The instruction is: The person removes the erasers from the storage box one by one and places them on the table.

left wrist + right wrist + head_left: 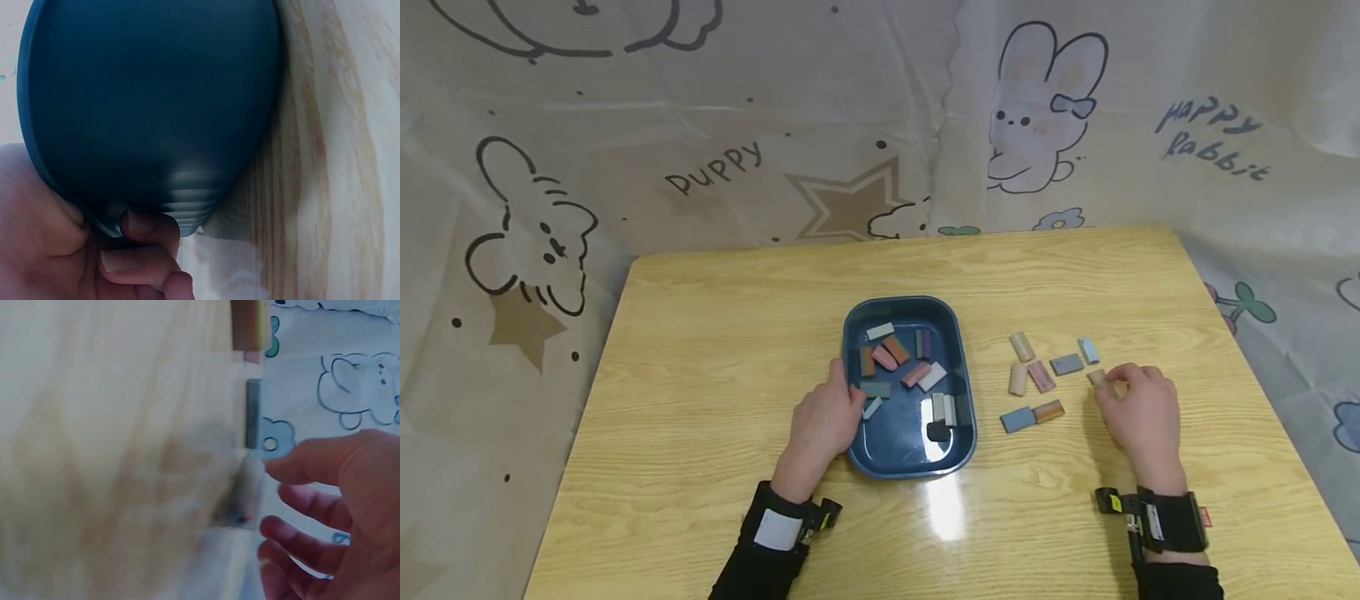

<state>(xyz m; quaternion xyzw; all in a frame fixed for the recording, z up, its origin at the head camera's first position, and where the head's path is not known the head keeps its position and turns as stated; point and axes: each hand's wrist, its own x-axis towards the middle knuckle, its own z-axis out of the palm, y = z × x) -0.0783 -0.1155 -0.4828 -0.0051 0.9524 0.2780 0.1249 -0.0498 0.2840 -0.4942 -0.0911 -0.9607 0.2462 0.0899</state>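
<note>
A dark blue tray [910,454] holds several small rectangular blocks and a black piece [937,432]. My left hand [826,417] grips its left rim; in the left wrist view the fingers [147,265] curl against the tray's outer wall [156,94]. To the right, my right hand [1144,417] pinches a small beige block [1096,377] between thumb and fingertips, at the table surface. That block [240,494] is blurred in the right wrist view. Near it lie a light blue block [1088,350] and a grey-blue block [1067,364].
Between tray and right hand, two beige blocks [1021,346] and a pink block [1041,376] lie on the wooden table [722,333]. Nearer me, a blue block [1018,419] touches an orange-brown block [1048,411]. A printed cloth [850,100] hangs behind the table.
</note>
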